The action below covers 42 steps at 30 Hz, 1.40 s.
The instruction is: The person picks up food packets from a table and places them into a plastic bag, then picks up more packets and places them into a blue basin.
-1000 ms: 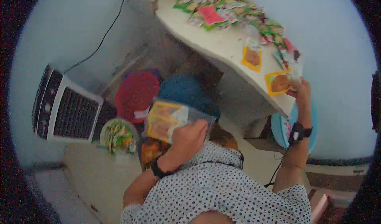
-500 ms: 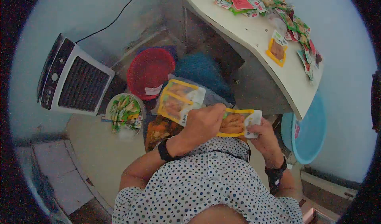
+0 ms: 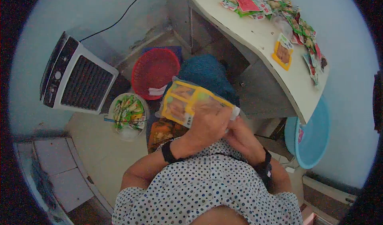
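Above my lap is a clear plastic bag [image 3: 160,110] holding yellow-edged food packets [image 3: 175,105]. My left hand [image 3: 209,125] is closed on the bag's right part, its back facing up. Close against it on the right, my right hand [image 3: 238,136] has its fingers bent near the bag's white-cornered end; whatever it holds is hidden by my left hand. A single yellow-edged packet [image 3: 283,54] lies on the white table [image 3: 255,37], apart from a heap of green and red packets [image 3: 275,5].
A red basket [image 3: 155,71] and a white bucket of green packets [image 3: 128,111] stand on the floor beyond my lap. The air cooler [image 3: 81,79] is at the left. A blue basin [image 3: 313,133] stands below the table's right end.
My right hand has moved left to meet my left hand. The yellow packet stretched between the hands now lies over or in the bag, partly covered by my left hand.
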### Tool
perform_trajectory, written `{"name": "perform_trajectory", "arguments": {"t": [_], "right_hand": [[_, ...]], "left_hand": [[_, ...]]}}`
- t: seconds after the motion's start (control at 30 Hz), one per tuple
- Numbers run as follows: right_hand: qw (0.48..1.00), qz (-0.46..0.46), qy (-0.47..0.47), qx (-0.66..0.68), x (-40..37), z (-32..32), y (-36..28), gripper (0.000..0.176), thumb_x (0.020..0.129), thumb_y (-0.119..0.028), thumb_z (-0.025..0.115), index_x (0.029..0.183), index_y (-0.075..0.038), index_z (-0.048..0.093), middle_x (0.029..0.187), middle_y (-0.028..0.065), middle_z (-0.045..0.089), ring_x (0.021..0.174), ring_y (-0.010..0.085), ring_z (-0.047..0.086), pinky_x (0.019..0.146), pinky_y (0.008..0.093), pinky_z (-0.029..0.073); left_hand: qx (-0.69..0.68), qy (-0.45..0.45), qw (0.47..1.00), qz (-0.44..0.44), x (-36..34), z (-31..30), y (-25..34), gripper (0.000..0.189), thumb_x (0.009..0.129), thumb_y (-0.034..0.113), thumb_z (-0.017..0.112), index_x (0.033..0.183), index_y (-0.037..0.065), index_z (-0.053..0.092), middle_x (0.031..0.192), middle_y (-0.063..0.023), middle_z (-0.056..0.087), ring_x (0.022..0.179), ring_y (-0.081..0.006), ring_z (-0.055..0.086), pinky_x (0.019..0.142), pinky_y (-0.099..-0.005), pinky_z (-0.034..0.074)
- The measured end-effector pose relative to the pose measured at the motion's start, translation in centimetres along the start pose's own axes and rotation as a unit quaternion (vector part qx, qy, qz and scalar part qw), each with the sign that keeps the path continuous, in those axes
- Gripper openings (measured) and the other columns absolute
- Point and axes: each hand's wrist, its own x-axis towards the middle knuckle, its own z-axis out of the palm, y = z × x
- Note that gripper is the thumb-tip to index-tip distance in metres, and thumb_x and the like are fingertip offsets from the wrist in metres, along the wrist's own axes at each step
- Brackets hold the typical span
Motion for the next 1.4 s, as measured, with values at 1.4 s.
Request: {"name": "perform_trajectory", "arguments": {"t": [1.4], "right_hand": [[0.976,-0.034,0.203,-0.073,5.7,1.3,1.9,0.019,0.087,-0.015,0.064,0.099,0.001,0.066,0.087,0.0075,0.067,0.070,0.0134,0.061,0.060,0.0275,0.050]], "left_hand": [[-0.026,0.132,0.966,-0.223,0.1,-4.8,-7.4,0.031,0.082,0.016,0.067,0.109,0.001,0.063,0.112,-0.0178,0.064,0.104,-0.0325,0.060,0.090,-0.0405,0.047]]}}
